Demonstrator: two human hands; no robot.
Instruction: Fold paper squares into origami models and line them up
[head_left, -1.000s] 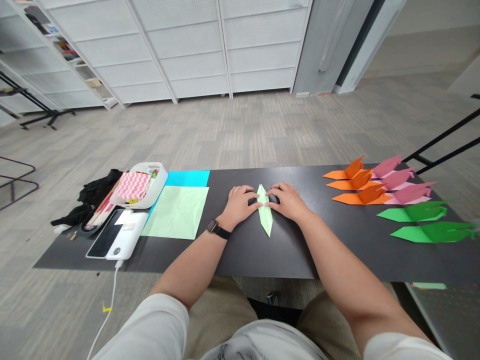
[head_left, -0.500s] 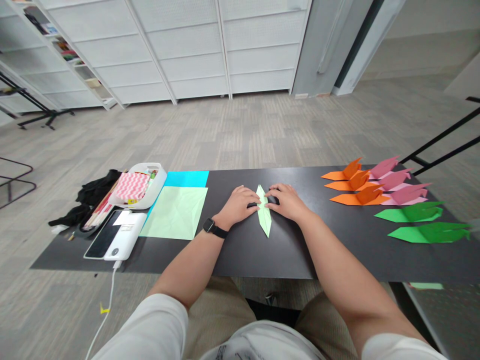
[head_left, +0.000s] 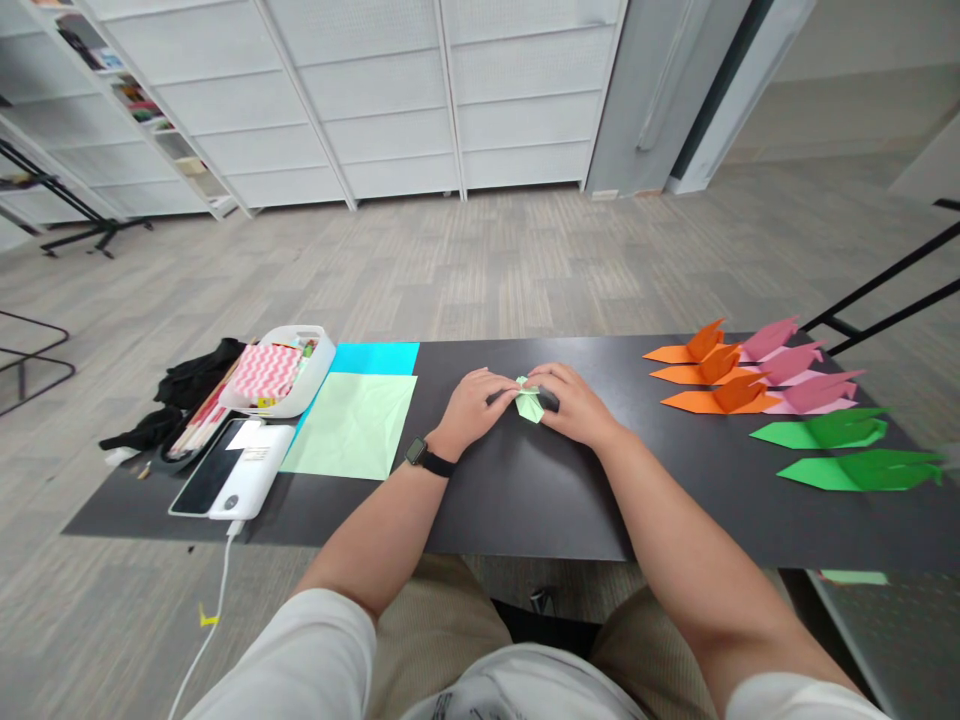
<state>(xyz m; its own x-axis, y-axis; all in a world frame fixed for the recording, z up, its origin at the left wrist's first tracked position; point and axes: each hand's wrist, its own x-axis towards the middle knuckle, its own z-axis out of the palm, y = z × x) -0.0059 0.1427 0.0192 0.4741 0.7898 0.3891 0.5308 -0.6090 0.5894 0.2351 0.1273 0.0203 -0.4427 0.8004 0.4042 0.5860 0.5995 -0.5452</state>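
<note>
A pale green folded origami paper [head_left: 530, 405] is between my hands at the middle of the dark table, its near part bent up and over so that it looks short. My left hand [head_left: 478, 408], with a black watch on the wrist, grips the paper's left side between thumb and fingers. From the other side my right hand [head_left: 571, 402] pinches it as well, fingers curled over its far end. The fingertips hide part of the folds.
Left of my hands lie light green sheets [head_left: 352, 428] and blue sheets [head_left: 376, 357]. Beyond them are a white basket [head_left: 319, 372], a phone [head_left: 206, 478] and a white power bank [head_left: 253, 470] with a cable. Orange [head_left: 694, 372], pink [head_left: 806, 390] and green paper cranes [head_left: 855, 470] line the right side.
The long pointed paper that lay flat has been folded upward at its near end and now appears much shorter. Both hands have closed in on it from either side.
</note>
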